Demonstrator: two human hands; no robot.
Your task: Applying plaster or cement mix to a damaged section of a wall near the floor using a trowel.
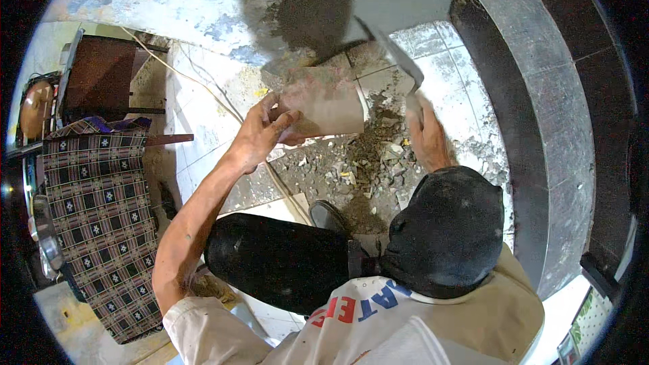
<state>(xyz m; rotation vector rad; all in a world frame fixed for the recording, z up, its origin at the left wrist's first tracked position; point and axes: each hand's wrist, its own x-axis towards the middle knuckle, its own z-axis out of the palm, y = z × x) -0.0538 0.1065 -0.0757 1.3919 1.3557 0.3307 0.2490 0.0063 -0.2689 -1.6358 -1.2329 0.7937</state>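
Note:
My left hand (260,128) grips the left edge of a flat, roughly rectangular tan tile (331,105) with pinkish smears, its fingers curled over the side. The tile is held above the broken floor. My right hand (427,136) is closed around the handle of a trowel (400,57), whose narrow grey blade points up and to the left, partly blurred by motion. The handle is mostly hidden by the fingers. Below both hands lies grey rubble (378,169) of broken chips and loose mortar.
Dark-faced steps (561,94) curve along the right. A thin cable (196,81) crosses the floor at left. On the left hangs a patterned cloth (101,230). Ahead stands a wall (169,0) with peeling paint. My dark shoe (328,216) rests by the rubble.

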